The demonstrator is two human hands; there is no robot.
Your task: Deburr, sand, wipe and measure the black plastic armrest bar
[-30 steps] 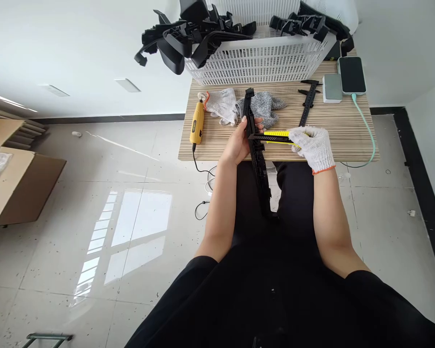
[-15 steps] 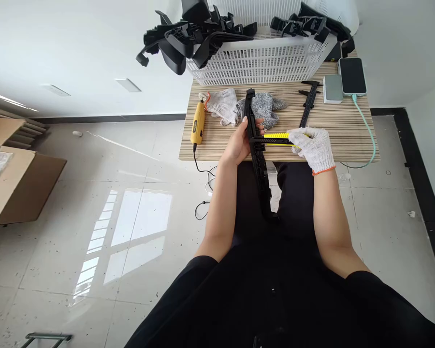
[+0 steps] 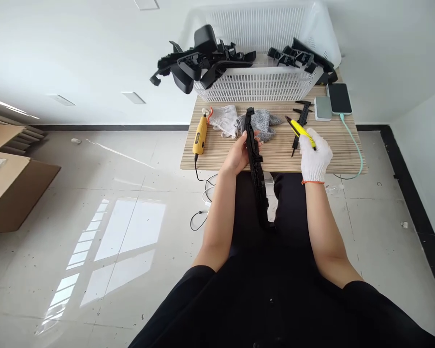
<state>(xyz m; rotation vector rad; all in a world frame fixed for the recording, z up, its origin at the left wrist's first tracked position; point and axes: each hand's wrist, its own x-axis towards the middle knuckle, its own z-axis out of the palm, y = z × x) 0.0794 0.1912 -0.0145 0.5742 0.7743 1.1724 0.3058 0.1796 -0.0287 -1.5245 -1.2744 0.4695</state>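
My bare left hand [image 3: 239,153] is closed around a long, narrow black plastic part [image 3: 256,169]. The part slants from above the table edge down over my lap. In a white knitted glove with an orange cuff, my right hand [image 3: 316,154] grips a yellow-and-black utility knife [image 3: 300,129]. The knife points up and left, apart from the black part. A black caliper [image 3: 303,116] lies just beyond it. Behind my left hand are a grey glove [image 3: 264,123] and a white glove [image 3: 224,119].
A yellow rotary tool [image 3: 200,136] with a cord lies on the left of the wooden table [image 3: 217,159]. At the back, a white basket [image 3: 253,91] holds several black plastic parts [image 3: 199,60]. A phone [image 3: 339,98] on a green cable and a grey box [image 3: 323,108] sit right.
My right hand has drawn the knife away from the black part, to the right, and turned its tip upward. My left hand still holds the part. The view has tilted up slightly.
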